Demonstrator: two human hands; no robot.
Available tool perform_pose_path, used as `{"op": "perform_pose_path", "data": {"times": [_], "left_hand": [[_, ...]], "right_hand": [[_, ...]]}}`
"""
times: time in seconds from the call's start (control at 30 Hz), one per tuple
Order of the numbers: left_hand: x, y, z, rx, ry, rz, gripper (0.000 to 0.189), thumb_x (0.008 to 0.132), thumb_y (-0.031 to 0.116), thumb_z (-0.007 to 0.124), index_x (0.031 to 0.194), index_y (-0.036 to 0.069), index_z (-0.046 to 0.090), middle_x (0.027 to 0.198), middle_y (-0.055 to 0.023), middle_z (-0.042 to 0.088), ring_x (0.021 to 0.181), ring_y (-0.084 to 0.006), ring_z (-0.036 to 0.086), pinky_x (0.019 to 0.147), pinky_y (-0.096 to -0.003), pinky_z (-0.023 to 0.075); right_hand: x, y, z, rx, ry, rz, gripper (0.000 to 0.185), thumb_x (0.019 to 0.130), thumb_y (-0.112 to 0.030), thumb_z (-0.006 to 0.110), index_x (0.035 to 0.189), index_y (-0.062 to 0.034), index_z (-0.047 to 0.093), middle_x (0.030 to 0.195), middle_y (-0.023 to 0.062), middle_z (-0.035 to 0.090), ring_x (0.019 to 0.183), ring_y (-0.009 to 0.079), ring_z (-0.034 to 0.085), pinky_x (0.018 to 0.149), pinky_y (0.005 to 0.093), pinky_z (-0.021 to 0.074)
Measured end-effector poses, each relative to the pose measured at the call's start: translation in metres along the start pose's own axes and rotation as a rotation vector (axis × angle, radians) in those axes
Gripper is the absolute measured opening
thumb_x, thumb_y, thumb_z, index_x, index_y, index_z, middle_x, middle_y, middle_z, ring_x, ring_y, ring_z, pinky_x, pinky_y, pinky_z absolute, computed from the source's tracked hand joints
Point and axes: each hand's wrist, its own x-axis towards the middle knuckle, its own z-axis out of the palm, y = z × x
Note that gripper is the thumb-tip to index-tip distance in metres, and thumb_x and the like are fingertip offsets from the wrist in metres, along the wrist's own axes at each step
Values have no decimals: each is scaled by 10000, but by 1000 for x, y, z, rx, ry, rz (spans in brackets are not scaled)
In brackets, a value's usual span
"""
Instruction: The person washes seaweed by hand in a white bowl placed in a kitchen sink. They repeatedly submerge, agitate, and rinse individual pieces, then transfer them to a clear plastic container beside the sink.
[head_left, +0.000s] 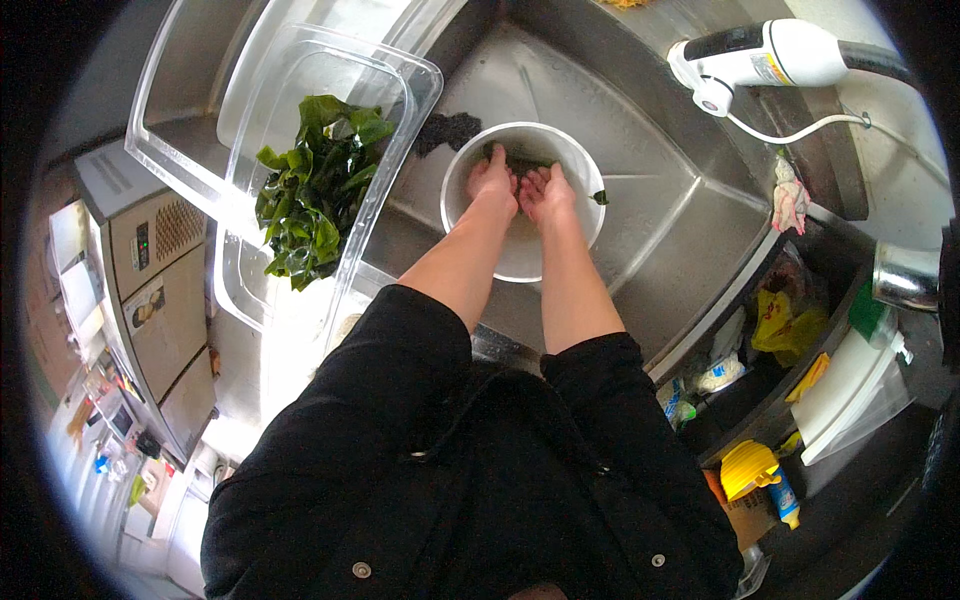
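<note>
My left hand and my right hand are side by side inside a round white bowl, fingers curled towards each other. Dark green leaves show just beyond and between them; whether either hand grips any is hidden. One small leaf piece clings to the bowl's right rim. The bowl stands in a stainless steel sink. To its left, a heap of wet green leaves, seaweed-like, lies in a clear plastic tray.
A dark crumpled thing lies in the sink beside the bowl. At the upper right is a white faucet unit with a cable. A pinkish-white cloth hangs at the sink's right corner. Low on the right sits a yellow scoop-like object.
</note>
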Motion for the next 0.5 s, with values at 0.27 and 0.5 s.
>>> {"op": "perform_pose_path", "data": {"times": [0.27,0.5], "left_hand": [[-10,4,-15,112,-199,73,238,813,166,648,940,80,466,826,-28,524,687,-139,507,592,-241,458],[-4,0,-17,-81,-98,66,207,787,81,658,879,96,473,861,-32,501,740,-163,480,609,-265,461]], "right_hand": [[13,6,5,50,-260,7,194,784,-204,639,904,-83,547,787,41,556,737,199,513,664,368,447],[7,2,-3,179,-235,-81,226,758,-101,621,959,-146,530,867,45,529,799,205,484,741,382,420]]}}
